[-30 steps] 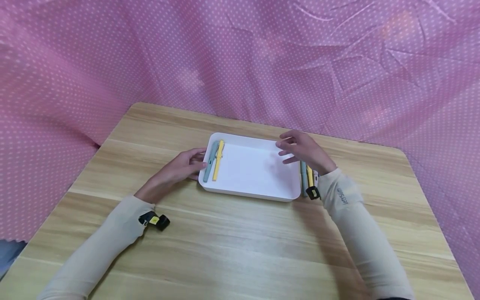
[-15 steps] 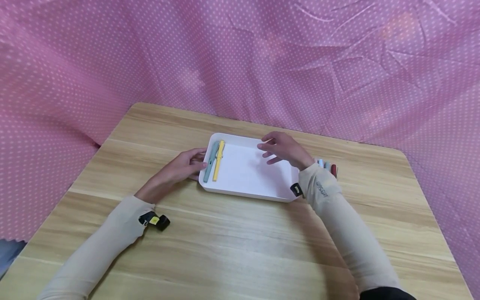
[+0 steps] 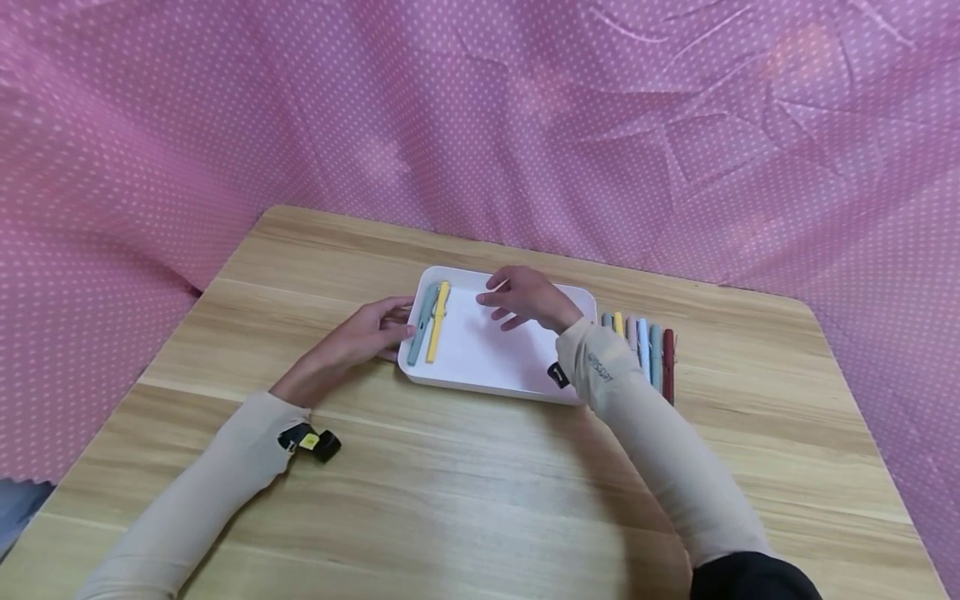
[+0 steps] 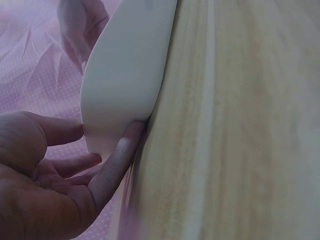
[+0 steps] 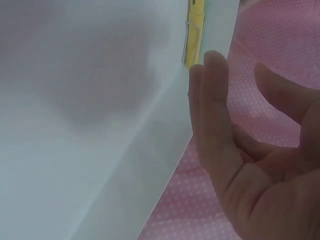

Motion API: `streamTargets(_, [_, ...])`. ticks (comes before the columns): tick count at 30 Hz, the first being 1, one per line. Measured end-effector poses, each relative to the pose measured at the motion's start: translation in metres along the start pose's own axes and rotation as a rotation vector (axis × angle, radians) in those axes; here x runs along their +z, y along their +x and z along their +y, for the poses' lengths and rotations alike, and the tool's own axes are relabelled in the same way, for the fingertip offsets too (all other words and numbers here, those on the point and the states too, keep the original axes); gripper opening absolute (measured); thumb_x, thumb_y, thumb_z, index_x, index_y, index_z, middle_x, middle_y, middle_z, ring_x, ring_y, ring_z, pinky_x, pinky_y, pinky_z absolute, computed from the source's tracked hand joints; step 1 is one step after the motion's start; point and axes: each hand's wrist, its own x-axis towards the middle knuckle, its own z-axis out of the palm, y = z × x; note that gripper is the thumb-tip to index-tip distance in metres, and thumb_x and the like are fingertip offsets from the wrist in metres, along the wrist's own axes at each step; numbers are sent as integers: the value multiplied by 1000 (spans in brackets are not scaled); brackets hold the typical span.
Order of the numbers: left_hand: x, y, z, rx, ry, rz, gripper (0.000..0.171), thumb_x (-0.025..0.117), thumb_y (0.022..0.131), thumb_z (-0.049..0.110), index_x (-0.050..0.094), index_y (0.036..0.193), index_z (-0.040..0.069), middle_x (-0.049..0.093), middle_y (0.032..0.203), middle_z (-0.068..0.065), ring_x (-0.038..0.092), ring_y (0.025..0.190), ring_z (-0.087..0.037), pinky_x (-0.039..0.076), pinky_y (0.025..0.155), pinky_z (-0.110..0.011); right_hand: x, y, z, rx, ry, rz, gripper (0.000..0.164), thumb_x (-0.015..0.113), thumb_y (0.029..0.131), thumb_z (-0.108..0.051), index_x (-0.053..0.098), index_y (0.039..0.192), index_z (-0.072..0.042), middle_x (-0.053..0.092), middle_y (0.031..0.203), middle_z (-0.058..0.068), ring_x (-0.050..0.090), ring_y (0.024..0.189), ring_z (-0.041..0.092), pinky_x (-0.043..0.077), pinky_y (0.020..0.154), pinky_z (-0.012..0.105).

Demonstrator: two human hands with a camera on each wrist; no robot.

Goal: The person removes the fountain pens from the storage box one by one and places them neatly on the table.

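A white tray [image 3: 491,389] lies on the table with a teal pen [image 3: 423,323] and a yellow pen [image 3: 438,323] side by side at its left end. My left hand [image 3: 367,331] holds that end; in the left wrist view, its fingers [image 4: 117,157] grip the outer wall between rim and base. Above the middle of the tray is my right hand [image 3: 528,297], its fingers spread and nothing between them. The right wrist view shows its fingertips in front of the yellow pen's clip end [image 5: 194,42].
Right of the tray, several pens lie in a row, including a light blue pen [image 3: 643,346] and a dark red pen [image 3: 668,362]; my right sleeve [image 3: 645,425] partly covers them. Pink dotted cloth [image 3: 480,125] hangs behind the wooden table [image 3: 450,500].
My right hand has moved left, from the tray's right end to over its middle, uncovering the row of pens. The left hand and the tray have stayed in place.
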Motion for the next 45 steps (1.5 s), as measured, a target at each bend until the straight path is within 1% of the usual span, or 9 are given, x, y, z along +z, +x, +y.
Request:
streamTargets(7, [-1,0,0,-5,-8,-2,62,53,108,7,25,162,-3,45,153,-30,54,132,-45,64,90,-37,15,10,-9,17,-4,-12,43,70,102,-17,55,135,6,62,123,21,69,107,35,66,79,34])
streamTargets(12, [-1,0,1,-5,-6,-5,62,53,108,7,25,162,-2,44,153,-29,54,132,-45,63,91,-38,23,15,-12,33,-8,-8,43,71,101,-19,56,133,5,63,121,20,69,106,34,66,78,34])
streamTargets(17, [-1,-1,2,-19,4,1,62,54,108,8,25,162,-1,45,152,-28,54,132,-44,64,90,-37,31,21,-13,48,-30,-3,40,72,100,-20,58,129,4,65,120,19,69,104,33,66,77,33])
streamTargets(21, [-1,0,2,-23,4,3,63,54,108,7,24,162,-2,44,152,-29,54,132,-44,63,91,-38,39,27,-14,70,-66,6,37,73,100,-20,58,124,3,66,118,17,70,98,30,65,76,32])
streamTargets(26, [-1,0,2,-41,8,2,64,54,108,8,22,163,-1,44,151,-29,53,133,-43,63,92,-37,46,35,-13,111,-107,8,36,75,99,-21,59,122,1,66,116,15,69,87,23,64,74,29])
streamTargets(31, [-1,-1,3,-43,31,3,64,54,109,10,22,164,0,43,153,-28,53,133,-43,63,92,-36,51,40,-13,135,-134,23,34,75,98,-22,61,119,1,66,106,12,66,78,18,64,71,26])
streamTargets(38, [-2,-1,1,-37,23,-2,64,54,109,10,23,164,0,43,154,-27,53,134,-43,63,92,-36,57,42,-16,157,-179,44,33,76,97,-24,62,115,0,63,93,8,62,70,15,60,65,23])
streamTargets(41, [-2,-1,1,-36,23,0,64,54,108,10,23,164,1,43,153,-27,52,134,-42,63,92,-36,58,43,-17,164,-205,48,34,77,97,-24,62,114,0,63,92,7,61,68,14,57,62,22])
streamTargets(45, [-2,0,0,-28,19,-1,64,54,108,9,23,164,0,44,151,-27,53,133,-43,63,92,-36,60,43,-17,161,-209,49,35,78,96,-23,60,116,1,63,94,9,61,69,15,56,61,22])
